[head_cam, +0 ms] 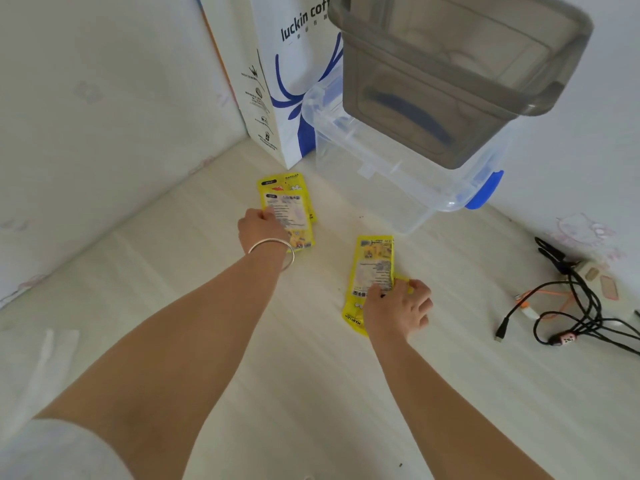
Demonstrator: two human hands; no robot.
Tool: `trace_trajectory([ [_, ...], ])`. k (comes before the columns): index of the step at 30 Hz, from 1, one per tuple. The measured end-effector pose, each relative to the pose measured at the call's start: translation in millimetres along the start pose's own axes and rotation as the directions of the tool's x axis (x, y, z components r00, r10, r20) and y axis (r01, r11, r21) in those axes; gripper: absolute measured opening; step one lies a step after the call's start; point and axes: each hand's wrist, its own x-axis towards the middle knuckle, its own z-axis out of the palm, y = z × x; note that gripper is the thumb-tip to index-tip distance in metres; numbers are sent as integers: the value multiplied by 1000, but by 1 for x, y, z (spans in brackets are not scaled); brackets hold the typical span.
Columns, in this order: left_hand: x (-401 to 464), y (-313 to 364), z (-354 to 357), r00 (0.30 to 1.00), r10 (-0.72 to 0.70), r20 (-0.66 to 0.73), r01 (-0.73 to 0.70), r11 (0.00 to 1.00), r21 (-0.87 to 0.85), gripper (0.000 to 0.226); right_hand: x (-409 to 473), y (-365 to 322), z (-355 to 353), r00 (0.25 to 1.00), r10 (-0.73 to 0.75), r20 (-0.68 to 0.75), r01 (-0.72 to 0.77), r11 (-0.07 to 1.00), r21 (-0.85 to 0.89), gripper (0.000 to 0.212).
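Note:
Two yellow packets [289,209] lie overlapped on the pale surface, just in front of the white paper bag. My left hand [261,228], a silver bangle on its wrist, pinches the left edge of the top packet. Further right and nearer to me lies another yellow packet [372,271], flat with its printed label up. My right hand [398,308] grips this packet at its lower right part, fingers curled over the edge.
A white and blue paper bag [277,98] stands at the back. Beside it sits a clear plastic box [398,181] with a blue latch, and a grey bin [446,74] rests on top. Black cables and a power strip [571,299] sprawl at the right.

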Motion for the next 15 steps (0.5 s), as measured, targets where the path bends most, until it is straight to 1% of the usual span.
trace_trajectory([
  [4, 18, 0, 10, 999, 52, -13, -51, 997, 58, 37, 8, -8, 6, 997, -71, -17, 71, 997, 6, 38],
  [7, 28, -3, 20, 993, 114, -4, -113, 990, 87, 37, 15, -10, 8, 992, -124, -30, 125, 990, 62, 37],
  [8, 28, -2, 23, 990, 140, 12, -140, 986, 88, 42, 17, -11, 8, 990, -137, -26, 139, 987, 87, 36],
  [10, 28, -1, 27, 980, 189, 64, -197, 967, 160, 67, 21, -12, 7, 985, -174, -13, 174, 976, 132, 35],
  [12, 27, 3, 31, 968, 213, 130, -244, 914, 324, 98, 24, -14, 5, 977, -215, 12, 209, 960, 188, 34],
  [13, 28, 5, 32, 967, 204, 153, -249, 890, 382, 109, 26, -16, 2, 973, -230, 26, 219, 951, 217, 35],
  [15, 35, 9, 34, 970, 164, 179, -223, 895, 387, 120, 30, -21, -5, 968, -239, 78, 213, 945, 250, 37],
])
